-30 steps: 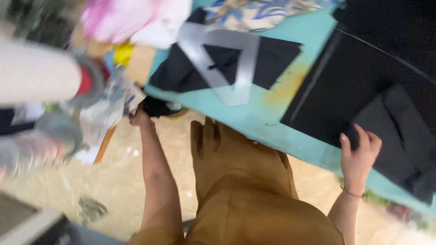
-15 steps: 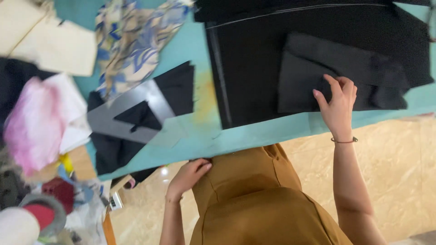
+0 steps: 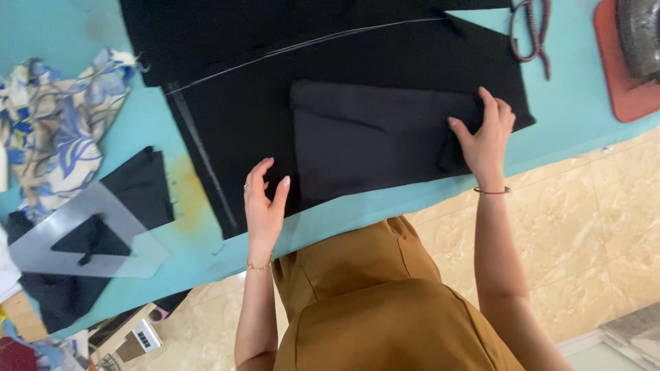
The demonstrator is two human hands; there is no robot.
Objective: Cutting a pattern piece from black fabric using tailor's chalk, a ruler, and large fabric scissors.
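A folded black piece [image 3: 375,141] was laid on a larger black cloth [image 3: 275,103] spread over the teal table [image 3: 570,117]. The left hand [image 3: 265,203] was rested flat and released, fingers spread, at the piece's 8 o'clock corner, touching the cloth beside it. The right hand [image 3: 488,137] was set at the piece's 3 o'clock edge, its fingers curled on the fabric, gripping that edge. Scissors [image 3: 529,31] were seen at 1 o'clock of the piece, an iron [image 3: 639,34] on a red pad [image 3: 619,93] further right. At 9 o'clock, well apart, a clear set square [image 3: 82,237] and a floral cloth [image 3: 62,134] were lying.
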